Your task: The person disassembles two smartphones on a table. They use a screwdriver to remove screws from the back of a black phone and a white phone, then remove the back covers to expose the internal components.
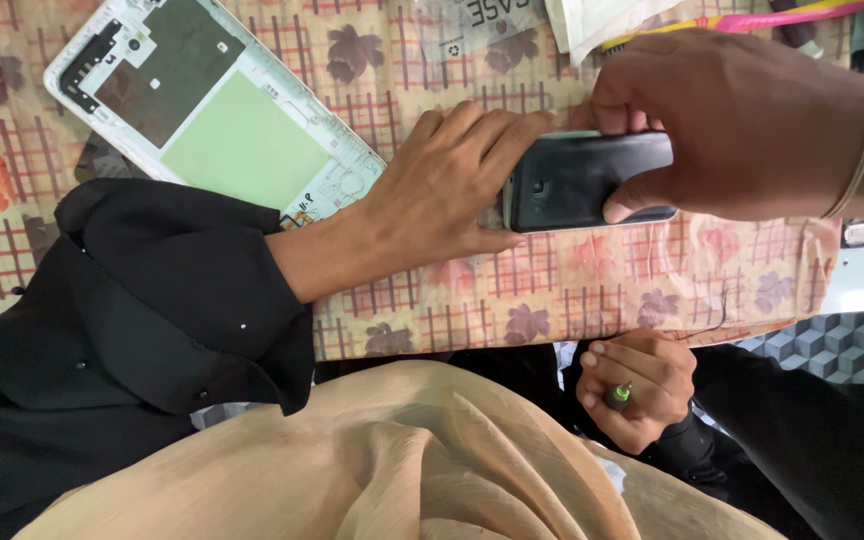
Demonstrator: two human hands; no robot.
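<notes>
My left hand [442,190] comes out of a black sleeve and lies flat on the patterned tablecloth [552,290]. Its fingertips touch the left end of a black phone [577,180]. Another person's hand [742,120], with a thin bangle on the wrist, reaches in from the right and pinches the phone between thumb and fingers. My right hand [637,390] rests below the table's front edge, curled around a small green-tipped tool [619,394].
A white opened device back [212,110] with a pale green panel lies at the back left. Clear packaging [472,25], white paper and a pink-and-yellow stick [742,18] lie along the back. Beige cloth [402,460] fills the foreground.
</notes>
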